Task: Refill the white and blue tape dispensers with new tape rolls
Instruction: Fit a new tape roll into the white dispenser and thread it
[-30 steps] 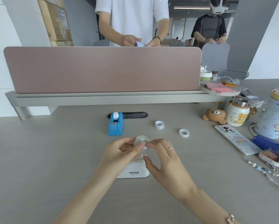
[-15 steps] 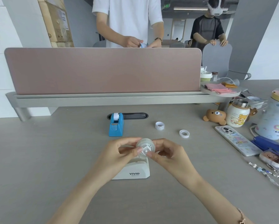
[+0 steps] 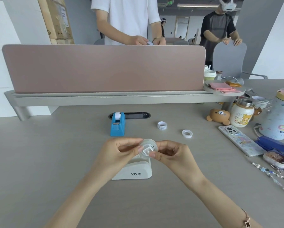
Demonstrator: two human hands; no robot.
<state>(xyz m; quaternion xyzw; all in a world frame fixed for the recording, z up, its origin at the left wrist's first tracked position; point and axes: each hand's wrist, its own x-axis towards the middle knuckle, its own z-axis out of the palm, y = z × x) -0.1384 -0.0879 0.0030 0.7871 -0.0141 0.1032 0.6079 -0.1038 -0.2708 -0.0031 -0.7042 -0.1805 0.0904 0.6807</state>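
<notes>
I hold a clear tape roll (image 3: 148, 147) with a white hub in its middle, just above the white tape dispenser (image 3: 134, 171) marked VIVID. My left hand (image 3: 119, 156) pinches the roll's left side and my right hand (image 3: 171, 154) pinches its right side. The blue tape dispenser (image 3: 118, 125) stands farther back on the desk with a white roll seated in it. Two small tape rings lie to the right: a printed white ring (image 3: 162, 125) and a plain white ring (image 3: 187, 133).
A pink desk divider (image 3: 103, 68) runs across the back, with two people standing behind it. At the right lie a phone (image 3: 241, 140), a bear toy (image 3: 219, 116), a bear-print jar (image 3: 241, 115), a large tumbler (image 3: 281, 118), a blue stapler (image 3: 274, 144) and a lanyard (image 3: 274, 176).
My hands have lowered the roll slightly toward the white dispenser and turned it, so its white hub now faces me. Both thumbs now press near the hub.
</notes>
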